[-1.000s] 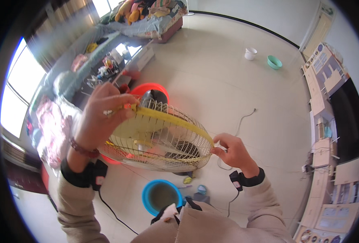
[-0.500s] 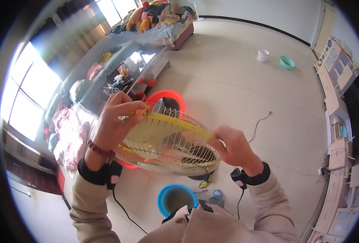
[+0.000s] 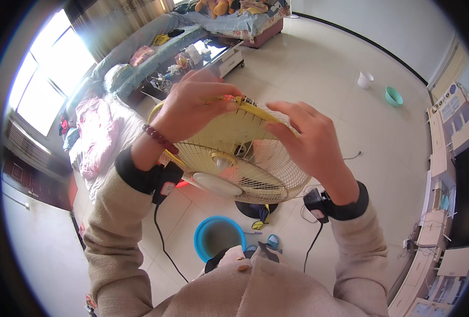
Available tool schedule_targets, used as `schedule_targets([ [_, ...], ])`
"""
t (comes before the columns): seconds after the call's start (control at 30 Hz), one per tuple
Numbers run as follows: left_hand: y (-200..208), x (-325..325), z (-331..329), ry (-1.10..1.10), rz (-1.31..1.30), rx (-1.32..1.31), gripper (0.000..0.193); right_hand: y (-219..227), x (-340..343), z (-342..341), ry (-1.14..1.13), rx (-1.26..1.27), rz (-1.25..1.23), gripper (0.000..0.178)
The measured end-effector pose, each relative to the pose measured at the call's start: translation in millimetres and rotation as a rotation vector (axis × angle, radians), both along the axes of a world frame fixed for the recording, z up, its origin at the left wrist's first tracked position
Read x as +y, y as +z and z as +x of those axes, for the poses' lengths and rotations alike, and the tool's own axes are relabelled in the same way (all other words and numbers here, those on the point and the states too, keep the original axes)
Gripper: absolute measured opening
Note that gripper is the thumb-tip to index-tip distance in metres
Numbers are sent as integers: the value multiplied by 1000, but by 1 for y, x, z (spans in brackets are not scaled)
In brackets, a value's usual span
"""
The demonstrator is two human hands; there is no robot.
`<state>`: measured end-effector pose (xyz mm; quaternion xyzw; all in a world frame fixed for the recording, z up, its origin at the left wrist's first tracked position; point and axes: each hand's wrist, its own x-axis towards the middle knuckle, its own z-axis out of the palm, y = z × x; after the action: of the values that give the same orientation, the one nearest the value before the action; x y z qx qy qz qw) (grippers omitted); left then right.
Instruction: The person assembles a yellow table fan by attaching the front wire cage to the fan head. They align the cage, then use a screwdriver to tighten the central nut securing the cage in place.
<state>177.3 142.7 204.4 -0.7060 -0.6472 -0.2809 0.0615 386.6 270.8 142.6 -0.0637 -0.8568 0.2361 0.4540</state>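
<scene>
An electric fan's wire guard (image 3: 292, 185) with a yellowed rim tilts in front of me, pale blades showing inside. Set in the guard's front is an oval whitish centre cap (image 3: 217, 184). My left hand (image 3: 195, 100), with a dark bead bracelet at the wrist, is closed with its fingertips at a clip (image 3: 238, 99) on top of the rim. To the right, my right hand (image 3: 311, 137) has its thumb and fingers on either side of the same rim. Beneath the guard, part of a dark round base (image 3: 253, 210) shows.
A blue basin (image 3: 198, 238) holding murky water stands on the floor below the fan. A low table (image 3: 229, 62) with clutter and a cloth-covered sofa (image 3: 121, 100) are at the left. A white bucket (image 3: 365, 80) and green basin (image 3: 393, 96) sit far right, near cabinets (image 3: 430, 227).
The guard has tilted, its front and centre cap now facing me more. Both hands have moved up, and the right has slid along the rim toward the left one.
</scene>
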Motion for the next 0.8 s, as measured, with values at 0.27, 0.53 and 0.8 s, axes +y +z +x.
schedule_targets([
  [0.27, -5, -3, -6, 13, 43, -17, 20, 18, -9, -41, 58, -113, 25, 23],
  [0.53, -6, -5, -15, -9, 82, -189, 47, 14, -6, -55, 141, -106, 9, 26],
  [0.8, -5, -5, -12, 90, 24, -330, 55, 18, 0, -67, 179, -65, 122, 26],
])
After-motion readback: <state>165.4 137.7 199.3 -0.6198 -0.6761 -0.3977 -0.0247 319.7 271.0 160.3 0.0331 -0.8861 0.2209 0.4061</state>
